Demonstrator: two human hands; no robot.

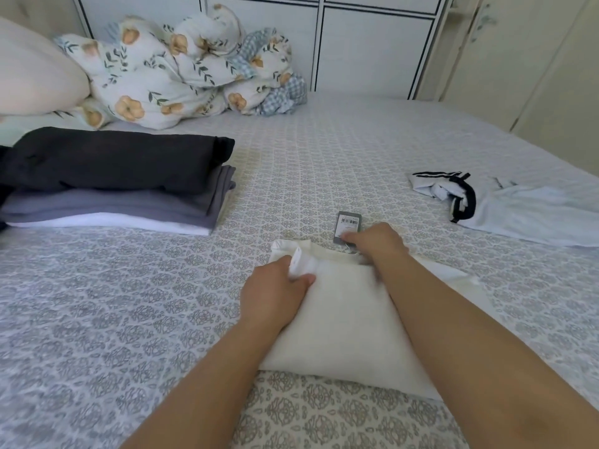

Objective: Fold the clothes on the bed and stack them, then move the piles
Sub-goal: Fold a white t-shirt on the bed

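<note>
At the left edge of the bed we see a stack of folded clothes (113, 186): a black garment on top, grey ones beneath, a white one at the bottom, their long sides running left to right. Behind it, toward the far left corner, a pale pillow (35, 69) and a bunched floral quilt with blue checked lining (181, 66) lie against the white panelled headboard (356, 37).

Near the middle of the near edge lies the folded cream-white cloth garment (343, 322), its long axis running away from us and leaning a little leftward. Our left hand (275, 293) curls its fingers and thumb round a bunched fold at the garment's far left corner. Our right hand (377, 243) rests at the far right corner, fingers bent down on a small grey barcoded tag (347, 226) that lies on the bed just past the garment; we cannot tell whether it pinches the tag or only presses it.

Toward the right edge a pale blue garment with black-and-white striped trim (518, 209) lies unfolded. The grey-patterned quilted bedspread (113, 303) covers the bed; cream cupboard doors (525, 59) stand at the far right.
</note>
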